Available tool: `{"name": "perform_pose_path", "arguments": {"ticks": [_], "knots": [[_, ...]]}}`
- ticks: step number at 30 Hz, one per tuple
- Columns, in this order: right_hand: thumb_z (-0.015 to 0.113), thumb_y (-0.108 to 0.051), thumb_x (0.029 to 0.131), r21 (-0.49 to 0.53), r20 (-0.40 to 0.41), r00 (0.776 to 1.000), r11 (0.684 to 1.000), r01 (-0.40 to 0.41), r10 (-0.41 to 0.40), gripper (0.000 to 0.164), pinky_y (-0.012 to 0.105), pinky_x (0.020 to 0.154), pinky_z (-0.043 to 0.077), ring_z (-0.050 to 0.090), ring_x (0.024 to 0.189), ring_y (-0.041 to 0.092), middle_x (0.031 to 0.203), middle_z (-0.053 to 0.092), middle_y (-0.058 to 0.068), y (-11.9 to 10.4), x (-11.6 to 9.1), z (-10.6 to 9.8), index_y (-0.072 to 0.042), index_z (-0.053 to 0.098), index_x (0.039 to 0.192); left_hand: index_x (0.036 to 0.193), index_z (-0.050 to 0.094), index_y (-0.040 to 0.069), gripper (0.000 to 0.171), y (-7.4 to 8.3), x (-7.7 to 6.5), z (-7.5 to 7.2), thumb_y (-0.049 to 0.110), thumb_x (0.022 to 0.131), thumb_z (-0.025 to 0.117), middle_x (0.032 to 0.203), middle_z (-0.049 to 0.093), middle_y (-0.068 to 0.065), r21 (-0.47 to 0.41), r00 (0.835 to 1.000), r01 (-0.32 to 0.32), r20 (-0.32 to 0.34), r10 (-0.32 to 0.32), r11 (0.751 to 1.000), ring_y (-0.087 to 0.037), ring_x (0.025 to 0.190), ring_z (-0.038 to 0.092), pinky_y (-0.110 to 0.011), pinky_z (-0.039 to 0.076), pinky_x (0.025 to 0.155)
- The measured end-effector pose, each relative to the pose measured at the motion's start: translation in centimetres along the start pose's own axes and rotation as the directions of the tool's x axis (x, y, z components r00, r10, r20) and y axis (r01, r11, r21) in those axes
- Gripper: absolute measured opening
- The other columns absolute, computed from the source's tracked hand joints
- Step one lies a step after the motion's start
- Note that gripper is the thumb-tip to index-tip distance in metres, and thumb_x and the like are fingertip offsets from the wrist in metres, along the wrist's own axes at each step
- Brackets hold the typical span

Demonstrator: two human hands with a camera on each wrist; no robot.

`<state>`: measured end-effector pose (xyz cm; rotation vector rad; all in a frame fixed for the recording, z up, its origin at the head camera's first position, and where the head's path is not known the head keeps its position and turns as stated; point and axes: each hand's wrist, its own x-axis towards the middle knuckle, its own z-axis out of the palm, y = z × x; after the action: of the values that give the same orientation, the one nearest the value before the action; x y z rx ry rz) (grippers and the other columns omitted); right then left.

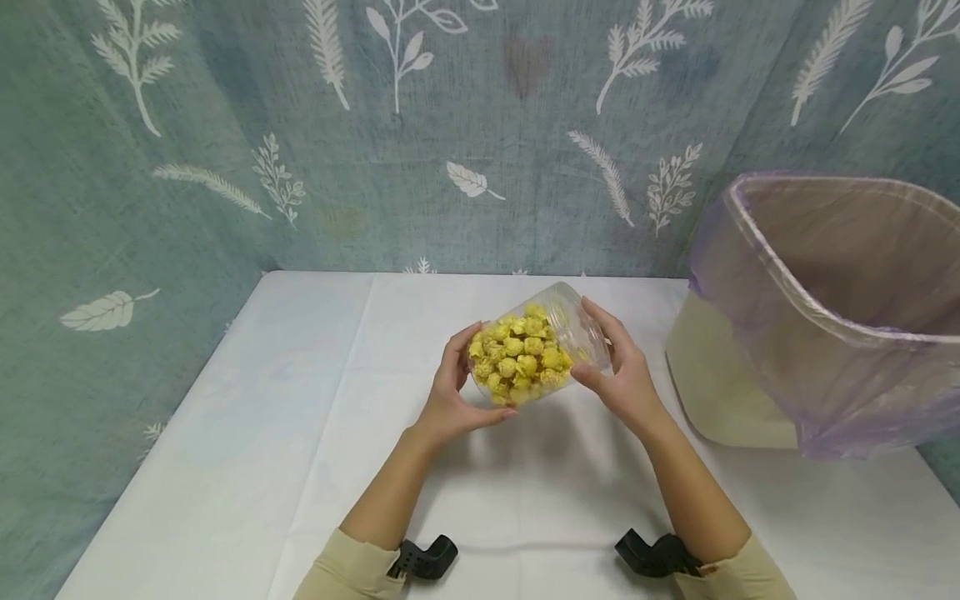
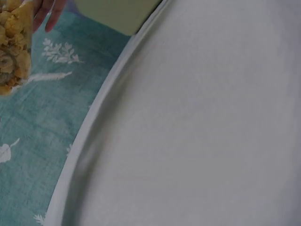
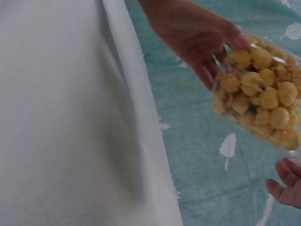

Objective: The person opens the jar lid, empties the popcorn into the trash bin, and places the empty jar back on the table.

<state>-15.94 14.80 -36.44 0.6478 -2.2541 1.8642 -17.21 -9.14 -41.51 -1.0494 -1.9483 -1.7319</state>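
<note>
A clear plastic jar of yellow popcorn is held tilted above the white table, its ridged end up toward the right. My left hand grips the popcorn-filled lower end, thumb along the underside. At the upper, see-through end, my right hand holds the jar between thumb and fingers. The right wrist view shows the left hand at one end of the jar and fingers of the right hand at the other. Part of the popcorn jar shows at the left wrist view's corner.
A pale green bin lined with a translucent purple bag stands on the right, its mouth facing up. The white-covered table lies under my arms. A green leaf-patterned curtain hangs behind and along the left side.
</note>
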Motion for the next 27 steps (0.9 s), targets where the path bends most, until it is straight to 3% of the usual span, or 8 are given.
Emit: {"name": "perform_pose_path", "arguments": {"ticks": [2,4,6,9,13,17,22,27], "knots": [[0.064,-0.064,0.077,-0.054,0.023,1.0,0.999,0.005,-0.004,0.091,0.032,0.095,0.041,0.04,0.121,0.028,0.147,0.034,0.012,-0.2,0.0,-0.4,-0.017,0.031,0.148,0.138,0.02,-0.017,0.106,0.0,0.1,-0.3,0.0,0.059,0.088,0.137,0.031,-0.036,0.008,0.999,-0.037,0.024,0.037,0.999,-0.009,0.126,0.039,-0.019,0.038,0.101],[0.063,-0.064,0.078,-0.084,0.039,0.999,0.996,0.002,0.001,0.09,0.031,0.092,0.039,0.041,0.117,0.028,0.145,0.035,0.013,-0.5,0.0,-0.6,-0.019,0.031,0.149,0.139,0.019,-0.017,0.104,-0.1,0.2,-0.5,0.019,0.066,0.085,0.139,0.03,-0.035,0.017,0.998,-0.057,0.041,0.057,0.998,-0.011,0.13,0.037,-0.019,0.037,0.102],[0.062,-0.063,0.08,-0.097,0.044,0.999,0.995,-0.013,0.018,0.088,0.038,0.094,0.039,0.04,0.117,0.029,0.146,0.033,0.014,-0.9,0.0,-0.7,-0.02,0.03,0.149,0.141,0.015,-0.016,0.105,-0.2,0.2,-0.5,0.034,0.073,0.078,0.144,0.028,-0.031,0.033,0.996,-0.065,0.059,0.063,0.997,-0.014,0.135,0.033,-0.022,0.034,0.106],[0.059,-0.057,0.085,-0.107,0.023,0.998,0.992,-0.061,0.064,0.08,0.054,0.095,0.04,0.038,0.122,0.034,0.147,0.028,0.014,-1.5,-0.3,-0.3,-0.021,0.028,0.149,0.144,0.01,-0.014,0.111,-0.2,0.2,-0.3,0.042,0.074,0.076,0.151,0.024,-0.021,0.077,0.993,-0.077,0.094,0.07,0.994,-0.022,0.14,0.026,-0.028,0.03,0.111],[0.058,-0.049,0.089,-0.11,-0.019,0.992,0.986,-0.127,0.126,0.074,0.061,0.089,0.046,0.039,0.125,0.041,0.145,0.024,0.017,-2.4,-0.6,0.6,-0.021,0.026,0.15,0.146,0.01,-0.01,0.127,0.2,0.4,0.0,0.028,0.057,0.091,0.154,0.021,-0.016,0.159,0.987,-0.111,0.131,0.09,0.981,-0.031,0.14,0.024,-0.039,0.025,0.115],[0.059,-0.051,0.088,-0.092,-0.083,0.988,0.986,-0.14,0.132,0.075,0.06,0.088,0.047,0.04,0.124,0.041,0.142,0.025,0.017,-2.6,-0.7,1.2,-0.022,0.027,0.149,0.145,0.015,-0.008,0.132,0.7,0.5,0.2,0.005,0.041,0.095,0.153,0.022,-0.015,0.177,0.994,-0.088,0.073,0.076,0.98,-0.033,0.139,0.026,-0.043,0.026,0.114],[0.056,-0.057,0.087,-0.045,-0.156,0.981,0.992,-0.12,0.112,0.075,0.058,0.09,0.043,0.039,0.121,0.035,0.144,0.027,0.015,-2.4,-0.8,1.4,-0.021,0.03,0.148,0.144,0.014,-0.009,0.127,0.5,0.4,0.4,-0.002,0.044,0.092,0.152,0.02,-0.015,0.12,0.998,-0.045,0.039,0.041,0.992,-0.03,0.14,0.026,-0.041,0.025,0.115],[0.056,-0.046,0.089,0.026,-0.182,0.978,0.995,-0.101,0.104,0.069,0.055,0.091,0.042,0.042,0.119,0.032,0.143,0.033,0.017,-2.0,-0.7,1.7,-0.018,0.032,0.147,0.143,0.015,-0.007,0.126,0.2,0.3,0.8,-0.005,0.042,0.092,0.15,0.023,-0.015,0.084,0.999,-0.049,0.021,0.048,0.995,-0.021,0.134,0.034,-0.036,0.031,0.112]]}}
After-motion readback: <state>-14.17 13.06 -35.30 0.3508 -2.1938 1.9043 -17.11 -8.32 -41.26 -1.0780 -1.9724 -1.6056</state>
